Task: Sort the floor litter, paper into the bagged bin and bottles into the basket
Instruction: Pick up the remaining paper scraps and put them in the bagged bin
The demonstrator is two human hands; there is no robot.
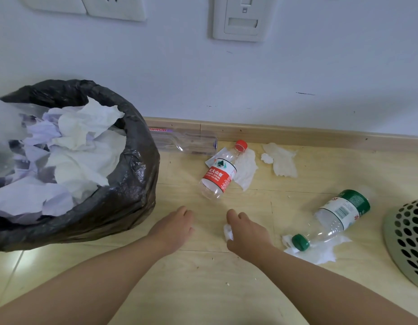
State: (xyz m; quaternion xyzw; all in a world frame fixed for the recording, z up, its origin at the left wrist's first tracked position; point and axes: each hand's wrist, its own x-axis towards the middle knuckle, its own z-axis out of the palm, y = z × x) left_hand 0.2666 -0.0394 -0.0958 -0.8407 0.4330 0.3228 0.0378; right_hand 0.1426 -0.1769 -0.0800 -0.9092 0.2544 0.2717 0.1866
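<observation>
My right hand (246,232) grips a small white paper wad (228,231) low over the floor. My left hand (174,225) hovers beside it with curled fingers, holding nothing. The black-bagged bin (133,184) at left is heaped with crumpled paper. A red-capped bottle (220,171) lies ahead on a tissue (246,172). A green-capped bottle (336,215) lies at right on another tissue (320,253). A clear bottle (186,140) rests against the skirting. The perforated basket (407,242) sits at the right edge.
More paper (283,159) and a small wad (266,157) lie near the wooden skirting board (297,134). The white wall with sockets and a switch plate (244,17) stands behind. Small crumbs dot the pale wood floor.
</observation>
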